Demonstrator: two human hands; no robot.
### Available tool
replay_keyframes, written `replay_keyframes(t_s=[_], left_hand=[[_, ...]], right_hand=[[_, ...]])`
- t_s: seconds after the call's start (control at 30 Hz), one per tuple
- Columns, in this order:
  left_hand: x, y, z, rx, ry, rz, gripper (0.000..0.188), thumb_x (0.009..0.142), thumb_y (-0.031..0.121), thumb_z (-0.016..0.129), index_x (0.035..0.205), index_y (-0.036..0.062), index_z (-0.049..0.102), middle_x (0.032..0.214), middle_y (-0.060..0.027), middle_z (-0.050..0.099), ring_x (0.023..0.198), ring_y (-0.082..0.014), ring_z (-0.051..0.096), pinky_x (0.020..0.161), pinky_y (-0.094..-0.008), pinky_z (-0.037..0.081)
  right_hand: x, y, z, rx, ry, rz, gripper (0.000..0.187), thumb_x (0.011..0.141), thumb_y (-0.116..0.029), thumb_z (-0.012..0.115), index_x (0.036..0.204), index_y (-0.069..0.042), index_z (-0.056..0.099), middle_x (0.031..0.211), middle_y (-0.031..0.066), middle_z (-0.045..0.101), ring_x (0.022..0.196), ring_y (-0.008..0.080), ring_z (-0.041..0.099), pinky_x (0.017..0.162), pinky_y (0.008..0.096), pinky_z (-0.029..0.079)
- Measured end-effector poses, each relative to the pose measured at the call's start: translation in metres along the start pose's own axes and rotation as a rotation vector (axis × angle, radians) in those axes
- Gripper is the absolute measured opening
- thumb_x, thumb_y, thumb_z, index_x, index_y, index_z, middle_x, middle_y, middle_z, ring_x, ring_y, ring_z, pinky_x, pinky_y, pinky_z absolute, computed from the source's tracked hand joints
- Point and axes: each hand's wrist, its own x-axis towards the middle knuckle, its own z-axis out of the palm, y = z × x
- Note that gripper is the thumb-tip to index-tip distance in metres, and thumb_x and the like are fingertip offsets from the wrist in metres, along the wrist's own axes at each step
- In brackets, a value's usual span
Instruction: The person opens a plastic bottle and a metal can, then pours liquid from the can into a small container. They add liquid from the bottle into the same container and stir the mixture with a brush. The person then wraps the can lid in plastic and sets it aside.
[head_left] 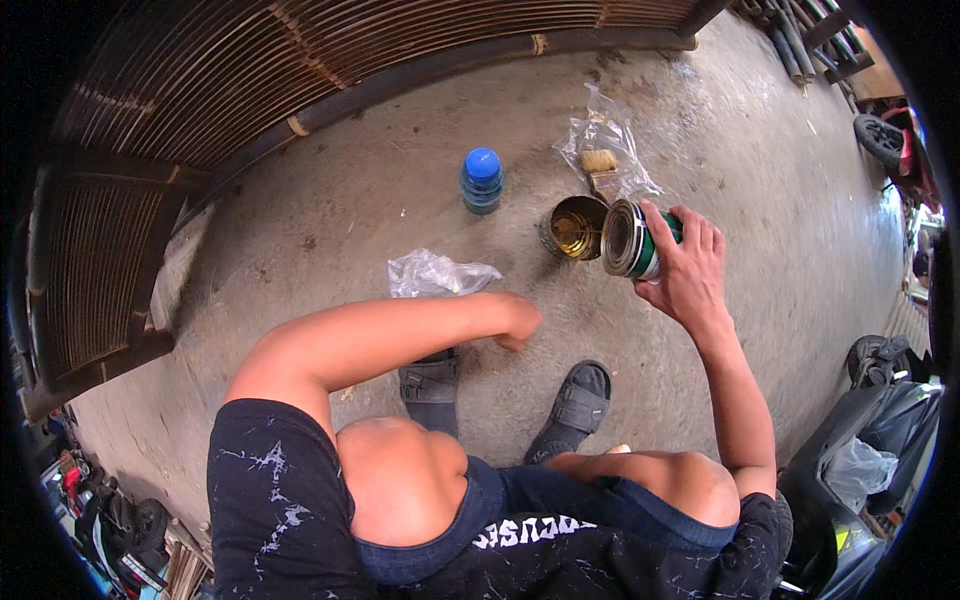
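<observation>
My right hand [690,262] grips a green and white tin can [643,240], tipped on its side with its rim toward the left. That rim is at the mouth of an open metal can [556,225], which stands on the floor with a shiny golden inside. A thin amber streak shows at the open can's mouth. My left hand [518,320] is curled into a loose fist above the floor, in front of my feet, with nothing visible in it. Just beyond the open can, a paintbrush [600,170] with pale bristles lies on clear plastic wrapping [632,160].
A blue-capped bottle [482,182] stands left of the cans. Crumpled clear plastic [440,274] lies beyond my left forearm. A slatted bamboo bench [350,75] borders the far left of the concrete floor [330,210]. A motorbike [880,460] stands at the right edge.
</observation>
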Motion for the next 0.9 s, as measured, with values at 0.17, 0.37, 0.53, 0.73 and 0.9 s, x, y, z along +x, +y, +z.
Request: replay_keyframes(t_s=[0.17, 0.37, 0.53, 0.73, 0.9], left_hand=[[0.002, -0.002, 0.004, 0.001, 0.098, 0.037, 0.023, 0.066, 0.014, 0.071, 0.084, 0.0008, 0.078, 0.09, -0.0211, 0.074, 0.084, -0.0371, 0.071, 0.073, -0.048, 0.056], [0.001, -0.003, 0.001, -0.02, 0.109, 0.028, 0.023, 0.063, 0.011, 0.071, 0.082, 0.0009, 0.077, 0.089, -0.0212, 0.074, 0.085, -0.0377, 0.072, 0.071, -0.048, 0.056], [0.009, -0.007, 0.003, -0.045, 0.108, 0.027, 0.026, 0.06, 0.009, 0.071, 0.083, 0.0006, 0.077, 0.089, -0.0216, 0.074, 0.086, -0.0379, 0.072, 0.068, -0.0489, 0.056], [0.014, -0.021, 0.019, -0.079, 0.192, 0.019, 0.029, 0.061, 0.008, 0.071, 0.087, -0.0003, 0.077, 0.093, -0.0218, 0.075, 0.089, -0.0389, 0.072, 0.07, -0.0487, 0.057], [0.001, -0.013, 0.005, -0.082, 0.178, -0.017, 0.029, 0.064, 0.008, 0.07, 0.09, -0.0008, 0.077, 0.096, -0.0228, 0.074, 0.093, -0.0387, 0.072, 0.074, -0.0486, 0.057]], right_hand=[[0.004, -0.004, -0.018, -0.062, -0.003, -0.028, 0.111, 0.051, -0.018, 0.089, 0.151, -0.032, 0.044, 0.13, 0.0142, 0.052, 0.122, 0.0335, 0.05, 0.104, 0.0485, 0.037], [0.007, 0.001, -0.032, -0.073, 0.011, -0.039, 0.111, 0.051, -0.014, 0.088, 0.151, -0.034, 0.044, 0.131, 0.0131, 0.051, 0.124, 0.0334, 0.049, 0.105, 0.0481, 0.036], [0.008, -0.001, -0.042, -0.089, 0.021, -0.042, 0.11, 0.052, -0.011, 0.087, 0.15, -0.037, 0.044, 0.132, 0.0127, 0.05, 0.125, 0.0333, 0.049, 0.106, 0.0486, 0.036], [0.012, -0.008, -0.048, -0.095, 0.012, -0.052, 0.11, 0.053, -0.01, 0.086, 0.15, -0.039, 0.043, 0.133, 0.0122, 0.05, 0.127, 0.033, 0.048, 0.107, 0.0491, 0.035], [0.012, -0.007, -0.045, -0.129, 0.022, -0.071, 0.108, 0.055, -0.012, 0.087, 0.149, -0.039, 0.043, 0.133, 0.0134, 0.05, 0.127, 0.0332, 0.048, 0.107, 0.0498, 0.036]])
